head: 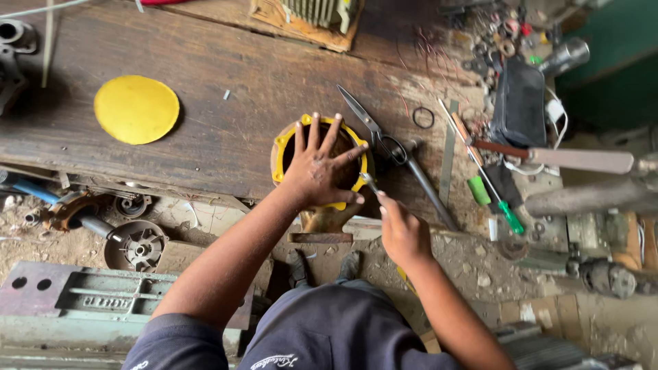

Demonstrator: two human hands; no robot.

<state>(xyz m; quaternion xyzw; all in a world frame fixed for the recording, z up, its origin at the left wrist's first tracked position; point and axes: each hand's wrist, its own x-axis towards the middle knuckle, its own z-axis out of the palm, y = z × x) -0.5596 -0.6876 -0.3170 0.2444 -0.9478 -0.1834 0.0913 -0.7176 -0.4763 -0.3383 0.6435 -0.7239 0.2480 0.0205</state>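
My left hand [319, 168] lies flat with fingers spread on top of a round yellow-rimmed housing [282, 154] that stands on the worn wooden bench. My right hand [401, 229] is closed around a thin metal tool [369, 181] whose tip meets the housing's right rim, just below my left thumb. A pair of scissors [367, 120] lies just right of the housing, blades pointing up-left.
A yellow disc [136, 109] lies on the bench at left. Right of the scissors are a metal ruler [447, 157], a green-handled screwdriver [506, 212], a black case [519, 103] and small loose parts. Motor parts [136, 245] and a green metal casting [82, 294] sit below the bench.
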